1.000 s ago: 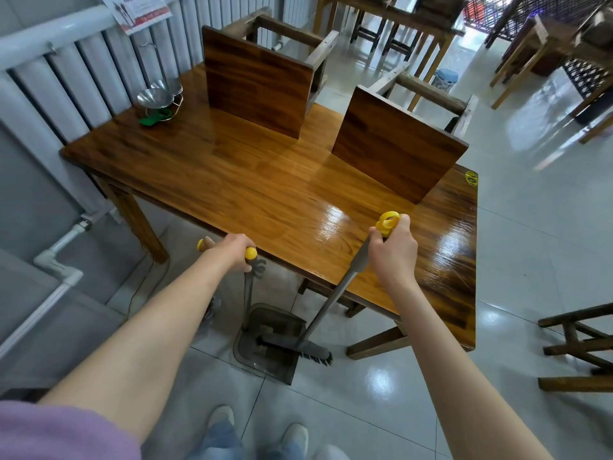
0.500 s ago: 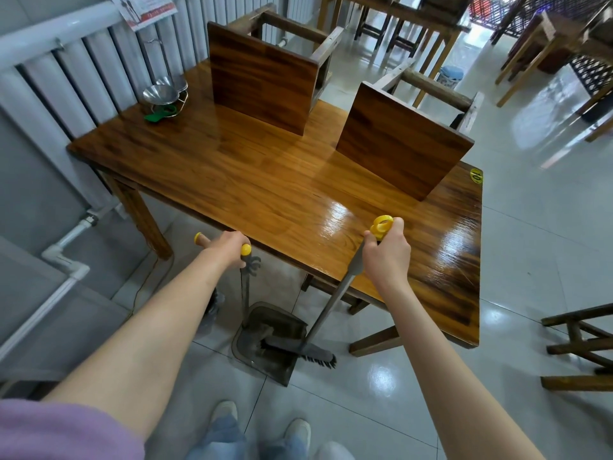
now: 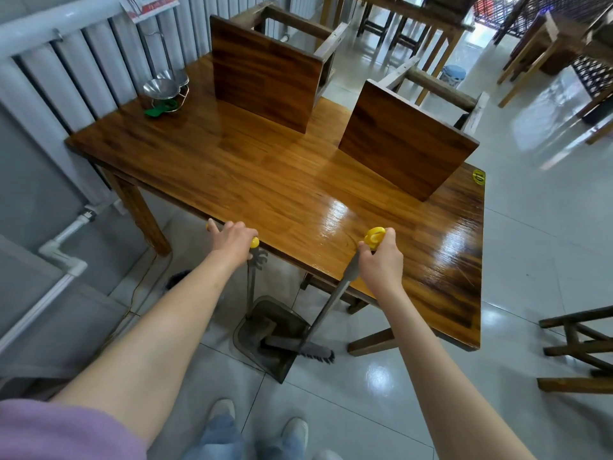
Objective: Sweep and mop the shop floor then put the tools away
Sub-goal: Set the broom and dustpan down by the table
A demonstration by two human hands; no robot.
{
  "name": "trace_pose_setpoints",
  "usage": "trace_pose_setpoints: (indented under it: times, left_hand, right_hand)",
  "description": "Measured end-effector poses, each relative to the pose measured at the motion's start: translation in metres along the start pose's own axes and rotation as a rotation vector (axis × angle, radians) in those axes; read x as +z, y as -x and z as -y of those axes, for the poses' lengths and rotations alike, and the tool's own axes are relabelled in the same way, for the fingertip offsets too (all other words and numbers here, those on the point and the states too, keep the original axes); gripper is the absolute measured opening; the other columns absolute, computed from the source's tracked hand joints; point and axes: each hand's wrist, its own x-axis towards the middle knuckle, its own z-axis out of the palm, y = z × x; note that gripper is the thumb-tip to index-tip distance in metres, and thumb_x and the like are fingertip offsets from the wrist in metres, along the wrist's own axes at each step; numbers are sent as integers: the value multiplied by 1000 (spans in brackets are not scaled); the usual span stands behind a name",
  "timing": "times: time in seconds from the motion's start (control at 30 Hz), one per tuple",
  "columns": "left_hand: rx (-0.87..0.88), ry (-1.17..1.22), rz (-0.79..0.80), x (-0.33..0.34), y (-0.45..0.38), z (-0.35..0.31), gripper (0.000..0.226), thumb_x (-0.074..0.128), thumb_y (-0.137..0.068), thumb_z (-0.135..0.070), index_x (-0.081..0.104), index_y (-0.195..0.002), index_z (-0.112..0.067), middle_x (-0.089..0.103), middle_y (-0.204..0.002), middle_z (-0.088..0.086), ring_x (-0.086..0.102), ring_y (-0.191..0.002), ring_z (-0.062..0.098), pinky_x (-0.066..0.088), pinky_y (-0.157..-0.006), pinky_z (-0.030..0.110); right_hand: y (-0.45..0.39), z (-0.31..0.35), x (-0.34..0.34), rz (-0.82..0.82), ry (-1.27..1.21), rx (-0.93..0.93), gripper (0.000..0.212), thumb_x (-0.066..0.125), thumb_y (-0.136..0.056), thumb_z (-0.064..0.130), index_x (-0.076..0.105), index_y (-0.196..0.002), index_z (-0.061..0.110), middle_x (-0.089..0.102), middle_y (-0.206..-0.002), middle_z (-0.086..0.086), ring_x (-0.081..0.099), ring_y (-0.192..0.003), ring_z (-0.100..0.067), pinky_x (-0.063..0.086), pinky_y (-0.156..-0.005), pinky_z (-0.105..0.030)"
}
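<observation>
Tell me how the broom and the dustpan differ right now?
The broom has a slanted handle, gripped by the right hand; the dustpan has an upright handle, gripped by the left hand. The broom ends in dark bristles; the dustpan ends in a scoop on the floor. Both have grey handles with yellow ends.

I see a lilac short sleeve (image 3: 56, 429) on the left shoulder; both forearms are bare, with no watch or rings; below, faded blue jeans (image 3: 219, 439) end at pale grey-white shoes (image 3: 221, 410).
</observation>
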Motion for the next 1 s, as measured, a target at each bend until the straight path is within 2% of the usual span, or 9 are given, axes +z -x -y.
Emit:
trace_pose_setpoints:
  times: [0.13,0.3,0.4,0.53,0.6,0.7,0.83,1.0]
  left_hand:
    - [-24,-5,-18,1,-6,0,31,68,-85,-28,58,-115,-28,55,-119,2,44,-123,25,10,-112,61]
    - [-3,71,-13,0,-14,-3,31,72,-82,-28,62,-111,-28,56,-118,0,44,-122,24,11,-112,59]
    - [10,118,-15,2,-17,-2,30,72,-82,-26,62,-110,-29,55,-119,0,44,-122,24,12,-112,59]
    - [33,221,0,4,-21,-6,34,73,-81,-18,63,-113,-22,54,-120,4,45,-119,25,33,-105,53]
    - [30,253,-3,3,-24,-10,36,75,-80,-16,64,-114,-21,55,-120,5,47,-117,26,38,-103,50]
    - [-19,253,-22,5,-27,-11,35,76,-78,-17,65,-111,-23,55,-118,4,48,-116,25,36,-104,52]
    - [-49,230,-34,5,-27,-13,34,75,-80,-18,64,-112,-24,54,-121,4,45,-120,24,35,-105,53]
    - [-67,227,-36,8,-26,-14,48,73,-81,-21,57,-126,-27,47,-134,3,34,-131,23,27,-109,53]
  right_hand:
    - [-7,-15,15,96,-42,104,20,55,-96,22,44,-107,10,54,-87,-2,52,-75,-17,43,-61,-28]
    - [-4,-42,36,121,-87,293,32,60,-93,25,46,-117,10,56,-98,-6,56,-90,-25,47,-73,-35]
    - [-11,-42,37,126,-103,275,31,61,-93,26,47,-117,11,57,-100,-7,58,-91,-26,48,-73,-36]
    - [-19,-38,40,163,-101,218,30,60,-93,25,48,-118,13,59,-103,-8,56,-88,-23,43,-69,-32]
    - [-20,-36,42,162,-113,210,29,61,-93,24,49,-117,14,59,-102,-7,55,-87,-22,42,-69,-31]
    - [-19,-33,43,166,-157,222,31,63,-92,22,48,-118,15,56,-101,-2,53,-87,-19,40,-71,-29]
    - [-20,-34,44,171,-155,237,35,64,-91,25,48,-120,16,58,-106,-5,53,-89,-20,40,-71,-30]
    - [-21,-38,38,167,-127,263,44,71,-85,22,46,-122,19,53,-105,-3,52,-91,-21,42,-71,-30]
